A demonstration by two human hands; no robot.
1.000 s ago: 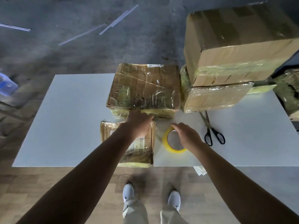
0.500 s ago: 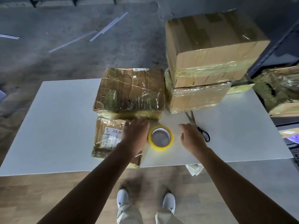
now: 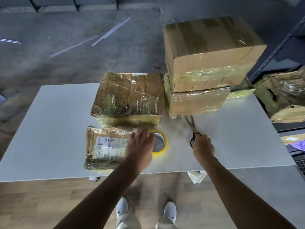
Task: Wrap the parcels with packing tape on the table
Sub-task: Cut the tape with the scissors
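**Left hand open over tape, right on scissors**

Fingers of the left hand lie straight and relaxed over the near-left rim of the yellow tape roll, holding nothing. The right hand covers the handles of the scissors; its hold is hidden. The roll lies flat on the table, just beside the small labelled parcel. It is probably light, stiff and slick, so best pinched through the core.

- Dim indoor light overall; grey floor murky, little detail.
- White table brightest surface, evenly lit; shadows soft and faint.
- Glare streaks on crinkled film of middle parcel.
- Left hand and scissors motion-smeared.
- Wide-angle bowing: table edges curve, shelf upright leans.
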